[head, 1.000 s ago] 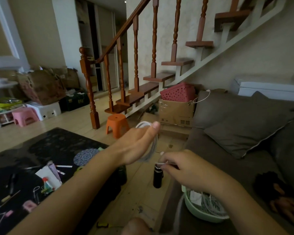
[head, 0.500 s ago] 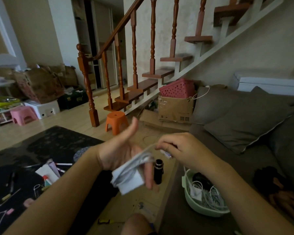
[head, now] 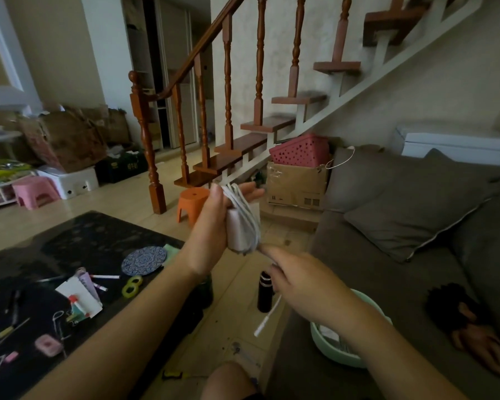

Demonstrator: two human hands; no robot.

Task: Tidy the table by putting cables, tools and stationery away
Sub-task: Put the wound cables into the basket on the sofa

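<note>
The left hand (head: 211, 235) grips a white adapter (head: 233, 235) with a white cable (head: 244, 209) wound around it. The thumb presses on the near side and the straight fingers (head: 253, 193) lie behind it. The long axis of this bundle stands almost upright: the top end is at the thumb tip and the bottom end sticks out below the heel of the hand, leaning a little to the right.

The index finger (head: 267, 251) of the right hand (head: 303, 284) is stretched out and its tip touches the bottom end of the bundle. The other right fingers are under the hand, so I cannot tell if they hold anything. From below them the free tail of the cable comes out and slants down to the left, with its plug (head: 259, 331) at the lowest point.

Half a second ago the bundle was lower and lay slanted across the left fingers, and the thumb stood free. The right hand was then beside it, pinching the cable end; now it is under the bundle.

Behind the right fingers a black bottle (head: 264, 295) stands on the floor. A green basin (head: 329, 353) on the sofa (head: 373, 269) is mostly covered by the right forearm, so its contents are hard to read. Small items left of the left wrist on the black table (head: 84, 243) are too blurred to name.
</note>
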